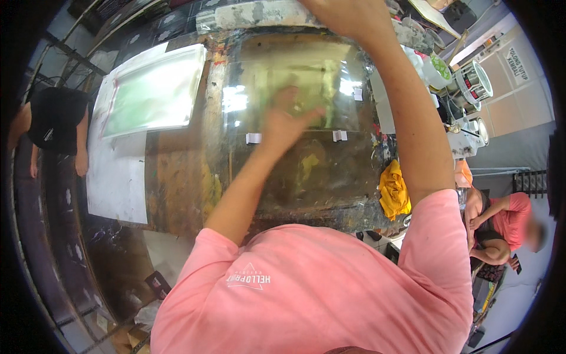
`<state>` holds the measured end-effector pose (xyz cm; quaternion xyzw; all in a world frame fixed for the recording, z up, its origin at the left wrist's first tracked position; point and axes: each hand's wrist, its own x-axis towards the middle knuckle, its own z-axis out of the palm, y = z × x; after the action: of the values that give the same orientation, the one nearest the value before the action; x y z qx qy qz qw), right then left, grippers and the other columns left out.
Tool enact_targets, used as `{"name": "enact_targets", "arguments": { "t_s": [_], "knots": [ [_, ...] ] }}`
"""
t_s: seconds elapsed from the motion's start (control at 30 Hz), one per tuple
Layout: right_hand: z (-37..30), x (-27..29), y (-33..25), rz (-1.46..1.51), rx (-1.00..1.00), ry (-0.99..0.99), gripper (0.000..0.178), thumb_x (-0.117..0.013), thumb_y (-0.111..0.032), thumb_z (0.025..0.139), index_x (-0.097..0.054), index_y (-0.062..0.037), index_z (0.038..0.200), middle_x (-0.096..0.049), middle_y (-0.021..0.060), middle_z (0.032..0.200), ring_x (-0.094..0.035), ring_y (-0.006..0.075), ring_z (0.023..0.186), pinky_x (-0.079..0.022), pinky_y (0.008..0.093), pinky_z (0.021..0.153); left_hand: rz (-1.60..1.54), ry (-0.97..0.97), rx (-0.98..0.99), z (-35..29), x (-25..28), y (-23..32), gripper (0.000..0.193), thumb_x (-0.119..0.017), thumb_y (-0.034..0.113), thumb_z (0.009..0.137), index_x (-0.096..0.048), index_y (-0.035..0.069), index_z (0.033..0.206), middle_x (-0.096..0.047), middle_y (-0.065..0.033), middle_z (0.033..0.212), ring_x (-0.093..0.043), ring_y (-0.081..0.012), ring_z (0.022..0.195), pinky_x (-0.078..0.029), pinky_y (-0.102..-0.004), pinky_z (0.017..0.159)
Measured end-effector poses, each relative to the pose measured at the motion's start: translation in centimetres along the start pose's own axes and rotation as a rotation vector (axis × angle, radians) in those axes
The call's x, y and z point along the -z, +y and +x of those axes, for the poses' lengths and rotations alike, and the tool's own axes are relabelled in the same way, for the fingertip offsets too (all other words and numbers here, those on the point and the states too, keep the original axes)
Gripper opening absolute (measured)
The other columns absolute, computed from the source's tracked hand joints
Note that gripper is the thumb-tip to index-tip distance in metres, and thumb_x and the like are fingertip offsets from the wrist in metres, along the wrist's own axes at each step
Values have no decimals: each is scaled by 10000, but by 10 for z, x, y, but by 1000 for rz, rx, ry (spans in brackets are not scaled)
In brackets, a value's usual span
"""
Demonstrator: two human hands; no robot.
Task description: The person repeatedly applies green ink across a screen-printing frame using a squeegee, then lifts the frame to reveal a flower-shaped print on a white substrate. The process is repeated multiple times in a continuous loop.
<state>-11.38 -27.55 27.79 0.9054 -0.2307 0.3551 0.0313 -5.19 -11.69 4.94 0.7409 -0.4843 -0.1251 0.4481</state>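
My left hand (287, 123), blurred by motion, is over a clear, shiny sheet (236, 127) on the work table. Its fingers look stretched apart, with nothing visible in them. A dim shape like a reflection of the hand shows on the sheet. Small white tabs, such as one white tab (253, 138), sit along the sheet's near edge and right side. My right arm reaches far forward; my right hand (339, 13) is at the top edge of the view, near a long pale paint-smeared thing (265, 16). Its fingers are cut off from view.
A stack of glossy clear sheets (156, 91) lies over white paper (118, 177) on the left. A yellow cloth (394, 192) rests at the table's right edge, with tins (473, 82) beyond. One person (59, 121) stands left; another (510, 221) sits right.
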Motion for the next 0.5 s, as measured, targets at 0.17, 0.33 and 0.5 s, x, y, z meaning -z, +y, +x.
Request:
{"name": "enact_targets", "arguments": {
  "t_s": [0.17, 0.33, 0.5],
  "knots": [
    [-74, -21, -10, -117, 67, -92, 487, -601, -486, 982, -767, -37, 1072, -738, 190, 956, -687, 399, 936, -497, 494, 842, -693, 169, 169, 15, 123, -4, 898, -1006, 380, 705, -597, -16, 1400, -746, -147, 1133, -717, -238, 987, -585, -392, 895],
    [-153, -50, 2, 106, 130, -515, 387, -696, -462, 962, -790, -102, 1069, -707, 171, 1019, -664, 378, 946, -515, 490, 800, -245, 64, 231, -39, 97, -35, 907, -1009, 479, 636, -676, 10, 1338, -741, -127, 1100, -705, -284, 1000, -553, -442, 928],
    [-220, -83, -16, 223, -13, -583, 390, -710, -498, 945, -750, -116, 1018, -706, 119, 971, -691, 337, 925, -556, 492, 757, 564, 137, 145, -74, 65, -80, 1025, -990, 614, 528, -709, 91, 1363, -645, -50, 1132, -588, -251, 1139, -367, -443, 1042]
  ]
}}
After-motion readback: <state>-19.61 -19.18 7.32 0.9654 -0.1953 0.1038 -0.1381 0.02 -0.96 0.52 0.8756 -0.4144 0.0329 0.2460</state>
